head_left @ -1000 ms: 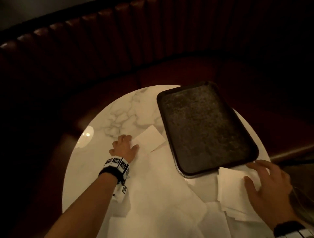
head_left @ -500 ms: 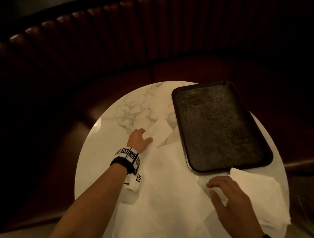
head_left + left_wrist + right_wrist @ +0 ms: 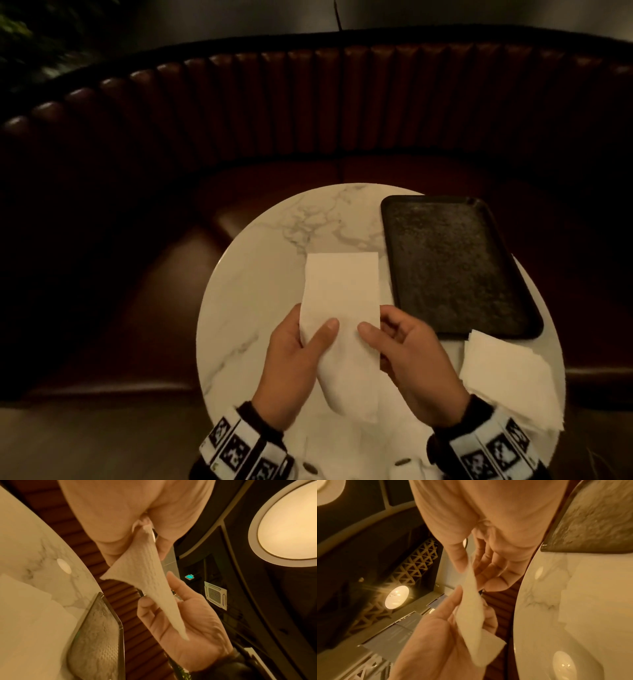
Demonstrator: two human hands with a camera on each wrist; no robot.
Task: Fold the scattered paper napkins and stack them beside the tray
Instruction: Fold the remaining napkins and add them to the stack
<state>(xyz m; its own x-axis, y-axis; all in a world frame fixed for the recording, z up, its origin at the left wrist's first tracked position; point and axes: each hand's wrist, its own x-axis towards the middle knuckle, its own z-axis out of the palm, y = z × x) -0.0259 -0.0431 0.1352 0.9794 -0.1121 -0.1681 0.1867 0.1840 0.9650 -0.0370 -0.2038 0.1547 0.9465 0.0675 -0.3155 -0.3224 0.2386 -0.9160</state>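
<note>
A long white folded napkin (image 3: 342, 294) is held upright above the round marble table (image 3: 267, 274). My left hand (image 3: 312, 326) pinches its left edge, thumb in front and fingers behind. My right hand (image 3: 379, 325) pinches the right edge the same way. In the left wrist view the napkin (image 3: 145, 588) hangs between both hands, and in the right wrist view the napkin (image 3: 472, 615) curves between thumb and fingers. The dark tray (image 3: 455, 267) lies empty on the table's right half. A pile of white napkins (image 3: 507, 373) sits at the tray's near right corner.
More loose white napkins (image 3: 342, 445) lie on the table under my hands, near the front edge. A curved brown leather bench (image 3: 308, 113) wraps round the far side of the table. Bare marble shows left of the tray.
My left hand left the napkin lying by the tray and my right hand left the pile at the right. Both now meet over the table's middle, holding one napkin in the air.
</note>
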